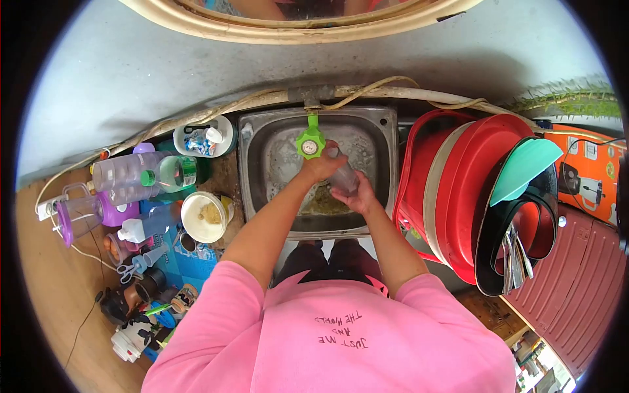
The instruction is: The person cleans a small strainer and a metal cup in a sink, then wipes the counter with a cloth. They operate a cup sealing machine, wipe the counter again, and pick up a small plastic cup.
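Observation:
Over the steel sink (252, 141), both my hands are on a clear cup-like container (344, 178) that lies tilted between them. My right hand (357, 198) is wrapped round its lower end, closer to my body. My left hand (320, 166) is closed at its far end, with part of the fingers hidden. Just above my left hand is the green tap (310, 143). I cannot make out whether water runs from it. Some wet, brownish residue (324, 202) shows in the sink bottom below the container.
Red basins (452, 190) stand stacked on the right, beside a dark container with cutlery (515, 262). On the left are plastic bottles (177, 171), a white tub (200, 217), a small basin (219, 141) and scissors (133, 268). A pipe (252, 101) runs along the wall.

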`<state>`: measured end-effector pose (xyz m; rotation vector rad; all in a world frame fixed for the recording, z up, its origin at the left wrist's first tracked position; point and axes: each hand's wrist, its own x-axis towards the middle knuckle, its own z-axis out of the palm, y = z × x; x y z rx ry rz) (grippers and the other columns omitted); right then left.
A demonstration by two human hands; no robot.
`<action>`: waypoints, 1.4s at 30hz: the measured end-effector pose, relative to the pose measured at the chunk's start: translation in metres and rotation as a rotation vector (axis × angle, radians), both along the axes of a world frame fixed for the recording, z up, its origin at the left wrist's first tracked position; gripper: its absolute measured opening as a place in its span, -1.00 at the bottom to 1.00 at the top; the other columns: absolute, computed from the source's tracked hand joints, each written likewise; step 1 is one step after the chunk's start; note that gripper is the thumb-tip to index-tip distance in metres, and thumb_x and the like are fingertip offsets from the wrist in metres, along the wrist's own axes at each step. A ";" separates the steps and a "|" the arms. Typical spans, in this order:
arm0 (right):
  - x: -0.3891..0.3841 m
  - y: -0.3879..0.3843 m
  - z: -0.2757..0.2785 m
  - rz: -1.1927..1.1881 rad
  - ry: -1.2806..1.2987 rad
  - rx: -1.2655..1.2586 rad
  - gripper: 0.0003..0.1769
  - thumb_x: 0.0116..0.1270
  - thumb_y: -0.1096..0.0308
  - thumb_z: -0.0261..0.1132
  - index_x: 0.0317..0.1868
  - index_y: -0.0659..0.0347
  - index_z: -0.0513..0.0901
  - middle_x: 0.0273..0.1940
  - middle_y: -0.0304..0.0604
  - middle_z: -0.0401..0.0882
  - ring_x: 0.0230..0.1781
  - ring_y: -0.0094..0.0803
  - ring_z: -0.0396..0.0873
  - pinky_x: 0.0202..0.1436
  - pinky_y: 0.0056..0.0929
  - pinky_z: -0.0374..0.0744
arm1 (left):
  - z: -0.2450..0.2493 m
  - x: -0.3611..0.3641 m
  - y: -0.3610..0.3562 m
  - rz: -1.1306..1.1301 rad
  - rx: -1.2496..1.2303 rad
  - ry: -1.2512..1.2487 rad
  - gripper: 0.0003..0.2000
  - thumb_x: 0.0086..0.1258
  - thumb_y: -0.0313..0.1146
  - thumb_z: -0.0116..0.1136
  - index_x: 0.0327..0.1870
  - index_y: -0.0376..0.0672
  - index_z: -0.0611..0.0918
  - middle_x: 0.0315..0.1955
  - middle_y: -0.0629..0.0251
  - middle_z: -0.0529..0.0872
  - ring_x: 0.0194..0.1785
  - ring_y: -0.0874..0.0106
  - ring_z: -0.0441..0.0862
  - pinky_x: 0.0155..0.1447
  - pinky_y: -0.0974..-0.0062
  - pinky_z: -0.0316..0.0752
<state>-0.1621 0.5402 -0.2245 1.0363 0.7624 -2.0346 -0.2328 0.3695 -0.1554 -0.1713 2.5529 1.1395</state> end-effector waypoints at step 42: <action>-0.041 -0.060 0.060 0.439 1.237 1.006 -0.17 -0.12 0.20 0.63 0.19 0.25 0.51 0.03 0.06 0.68 0.09 -0.04 0.66 0.16 -0.20 0.60 | 0.023 0.016 -0.029 -0.035 0.076 -0.045 -0.61 0.46 0.04 0.16 -0.21 -0.16 0.74 -0.28 -0.04 0.75 -0.11 -0.05 0.68 0.02 0.16 0.52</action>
